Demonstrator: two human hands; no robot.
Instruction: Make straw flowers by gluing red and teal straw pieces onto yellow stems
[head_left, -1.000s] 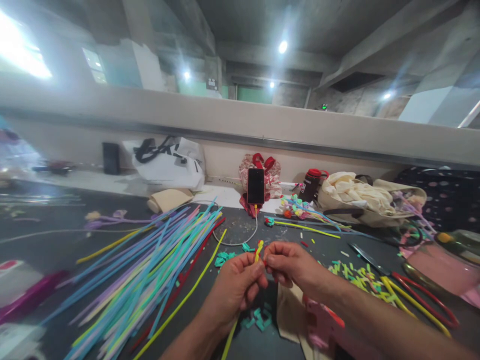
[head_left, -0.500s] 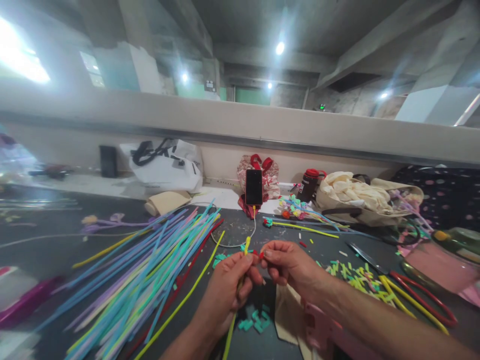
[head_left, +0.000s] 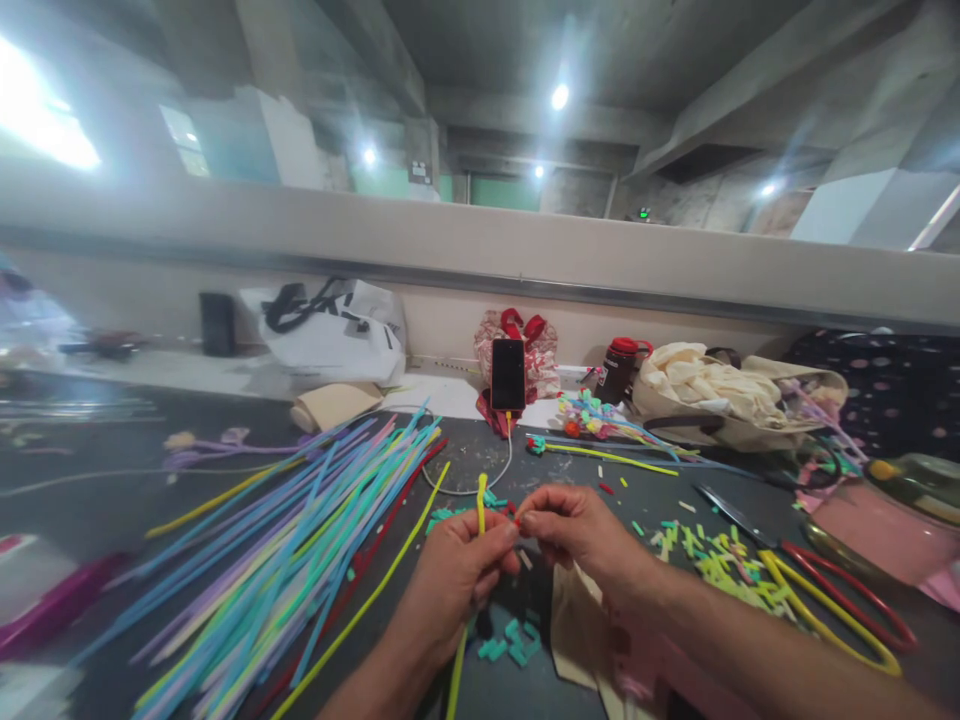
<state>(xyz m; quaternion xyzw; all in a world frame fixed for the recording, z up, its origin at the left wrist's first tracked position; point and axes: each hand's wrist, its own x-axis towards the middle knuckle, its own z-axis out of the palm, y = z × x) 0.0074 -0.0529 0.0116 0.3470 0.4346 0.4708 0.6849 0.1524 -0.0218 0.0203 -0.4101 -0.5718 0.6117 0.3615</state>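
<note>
Over the dark tabletop [head_left: 652, 495], the left hand [head_left: 459, 568] grips a yellow stem [head_left: 481, 497] between thumb and fingers, its tip upright above the grasp and its lower length running down below the palm; the right hand [head_left: 576, 525] meets it just beside, thumb and forefinger pinched on a small red piece [head_left: 517, 519], the exact join hidden among the fingertips; below the hands lie cut teal pieces [head_left: 516, 642], with a beige cloth [head_left: 576, 632] under the right wrist; left of the left hand spreads a bundle of coloured stems [head_left: 300, 555], one yellow-green length [head_left: 386, 577] along its near side; to the right, scissors [head_left: 750, 529] rest near a scatter of yellow-green bits [head_left: 724, 570]; beyond the hands, a phone [head_left: 508, 373] stands upright with a cable [head_left: 510, 452] plugged into its lower edge, and a red-lidded bottle [head_left: 618, 375] stands farther right.
</note>
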